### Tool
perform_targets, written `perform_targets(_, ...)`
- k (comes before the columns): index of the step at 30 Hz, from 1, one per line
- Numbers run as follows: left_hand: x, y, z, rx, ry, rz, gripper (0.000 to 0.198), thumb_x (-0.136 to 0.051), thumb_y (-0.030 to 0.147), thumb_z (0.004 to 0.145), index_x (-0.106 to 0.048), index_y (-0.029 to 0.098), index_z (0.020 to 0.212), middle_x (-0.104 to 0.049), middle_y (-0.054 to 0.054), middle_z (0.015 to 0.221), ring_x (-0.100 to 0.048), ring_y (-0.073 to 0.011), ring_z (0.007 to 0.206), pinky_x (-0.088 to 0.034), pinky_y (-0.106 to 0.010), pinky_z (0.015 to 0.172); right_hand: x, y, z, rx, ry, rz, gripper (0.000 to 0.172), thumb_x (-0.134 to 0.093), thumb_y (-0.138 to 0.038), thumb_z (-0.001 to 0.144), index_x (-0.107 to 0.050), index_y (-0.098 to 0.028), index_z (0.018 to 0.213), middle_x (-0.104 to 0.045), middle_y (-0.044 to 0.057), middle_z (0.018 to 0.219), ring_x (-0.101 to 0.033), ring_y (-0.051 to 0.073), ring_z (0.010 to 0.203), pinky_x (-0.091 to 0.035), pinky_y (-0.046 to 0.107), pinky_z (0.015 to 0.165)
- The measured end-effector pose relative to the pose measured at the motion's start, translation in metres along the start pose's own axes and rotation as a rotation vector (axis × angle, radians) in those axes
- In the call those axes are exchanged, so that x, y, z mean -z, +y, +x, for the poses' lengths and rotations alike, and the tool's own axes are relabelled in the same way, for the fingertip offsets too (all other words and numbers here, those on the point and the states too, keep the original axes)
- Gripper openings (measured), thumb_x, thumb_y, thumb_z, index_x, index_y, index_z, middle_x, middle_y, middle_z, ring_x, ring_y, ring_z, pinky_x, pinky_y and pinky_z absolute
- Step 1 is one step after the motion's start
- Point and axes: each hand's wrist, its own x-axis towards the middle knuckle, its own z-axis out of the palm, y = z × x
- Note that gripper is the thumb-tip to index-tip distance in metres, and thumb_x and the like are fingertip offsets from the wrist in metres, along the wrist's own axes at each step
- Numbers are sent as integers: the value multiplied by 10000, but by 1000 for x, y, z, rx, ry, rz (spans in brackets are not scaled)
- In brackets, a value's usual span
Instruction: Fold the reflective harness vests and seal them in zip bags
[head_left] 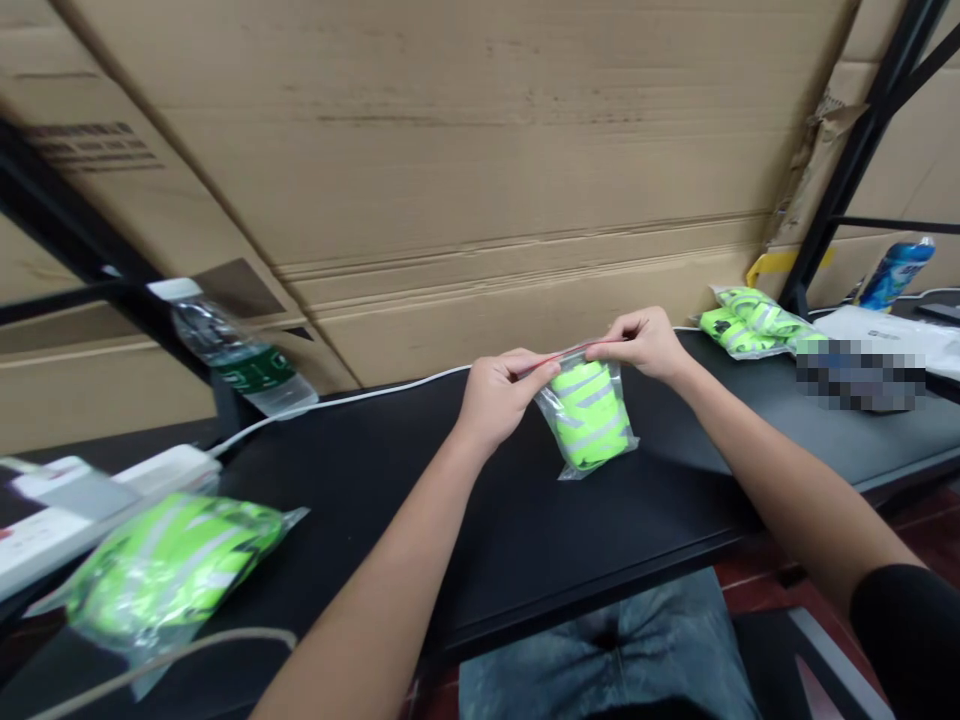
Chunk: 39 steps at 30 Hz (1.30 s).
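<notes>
left hand (501,397) | right hand (643,343) | pinching red-edged clear bag (591,417)

- Bag (586,440): clear crinkly plastic, thin red line (571,352) along the top
- Green bundle (594,402): super bright neon, grey stripes across it, tucked inside and filling most of the bag
- Held by its top edge over the bench (375,500), leaning a bit, can't tell if the bottom's touching

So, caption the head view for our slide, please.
Left hand and right hand pinch the top edge of a green-filled bag.
</notes>
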Motion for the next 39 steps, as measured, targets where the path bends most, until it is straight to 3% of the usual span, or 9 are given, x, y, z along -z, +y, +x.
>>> perform_targets(2, 0, 0, -1, 35, 58, 87, 142, -809, 343, 744, -823, 218, 810, -757, -41, 742, -660, -157, 650, -503, -271, 610, 3, 6, 0, -41, -32, 30, 399, -907, -459, 598, -654, -161, 519, -530, -38, 419, -426, 64, 388, -279, 236, 395)
perform_targets(5, 2, -3, -2, 130, 101, 105, 179, -838, 362, 698, -794, 189, 702, -691, -23, 586, -536, -108, 434, -413, -246, 440, 5, 17, 1, -87, -53, 69, 373, -915, -442, 580, -676, -158, 545, -622, -1, 486, -523, 93, 417, -372, 240, 410)
perform_targets(11, 10, -17, -2, 178, -96, -145, 252, -799, 411, 735, -796, 161, 761, -741, -76, 722, -628, -146, 535, -543, -286, 508, 16, 36, 1, -198, -148, 124, 390, -863, -522, 635, -789, -151, 731, -752, 68, 693, -662, 145, 610, -549, 287, 594)
perform_targets(17, 1, -22, 0, 213, 30, -172, 199, -784, 304, 760, -750, 125, 681, -670, -50, 578, -571, -107, 437, -458, -219, 405, 15, 45, 1, -179, -108, 33, 469, -803, -592, 675, -772, -132, 766, -759, 99, 750, -691, 181, 671, -584, 334, 650)
perform_targets(20, -5, -27, 0, 268, 119, -222, 183, -761, 269, 780, -724, 108, 704, -639, -42, 561, -586, -120, 444, -442, -210, 365, 6, 50, 0, -128, -12, -69, 526, -742, -608, 739, -746, -123, 945, -760, 132, 917, -699, 212, 804, -584, 357, 700)
perform_targets(24, -6, -37, 0, 343, 259, -281, 183, -721, 252, 834, -662, 110, 735, -634, -35, 594, -635, -126, 505, -587, -263, 525, -13, 47, -10, -30, 46, -188, 618, -701, -580, 801, -604, -162, 1246, -608, 190, 1335, -648, 264, 1093, -561, 421, 860)
perform_targets(30, 1, -47, 3, 405, 213, -238, 72, -682, 155, 856, -662, 106, 904, -727, -115, 817, -734, -186, 723, -635, -374, 779, -34, 39, -18, 62, -329, -642, 669, -754, -471, 770, -556, -180, 1339, -538, 176, 1430, -577, 296, 1260, -476, 412, 1047)
perform_targets(34, 18, -50, 5, 431, 256, 31, 128, -686, 154, 837, -689, 135, 964, -732, -108, 842, -730, -215, 721, -607, -402, 749, -9, 56, -10, 3, -323, -791, 577, -663, -321, 819, -574, -180, 1371, -546, 168, 1427, -557, 275, 1294, -438, 373, 1083)
perform_targets(39, 64, -41, 3, 448, 443, 547, 70, -747, 250, 787, -724, 186, 767, -733, -143, 986, -617, -361, 1171, -448, -491, 1020, 60, 84, -6, -206, -127, -1054, 429, -604, -309, 835, -708, -167, 1227, -673, 269, 1211, -634, 439, 1113, -478, 573, 882)
